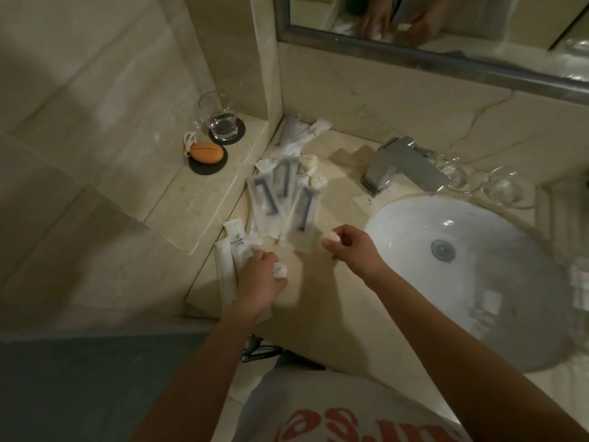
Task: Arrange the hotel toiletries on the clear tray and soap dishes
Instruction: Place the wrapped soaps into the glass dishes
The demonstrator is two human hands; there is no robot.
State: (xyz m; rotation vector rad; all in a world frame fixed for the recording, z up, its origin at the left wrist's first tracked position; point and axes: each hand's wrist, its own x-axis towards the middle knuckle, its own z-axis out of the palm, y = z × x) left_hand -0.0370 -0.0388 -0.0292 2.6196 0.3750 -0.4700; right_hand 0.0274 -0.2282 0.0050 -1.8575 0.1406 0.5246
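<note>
A heap of wrapped hotel toiletries lies on the marble counter left of the sink: razor packets, long white sachets and small round wrapped soaps. My left hand hovers over the near sachets, fingers closed on a small round white soap. My right hand is just right of the pile and pinches another round cream soap. Clear glass dishes stand behind the faucet at the far right, blurred.
A white oval sink fills the right side, with a chrome faucet behind it. On the left ledge stand a water glass on a dark coaster and an orange oval object on another coaster. A mirror hangs above.
</note>
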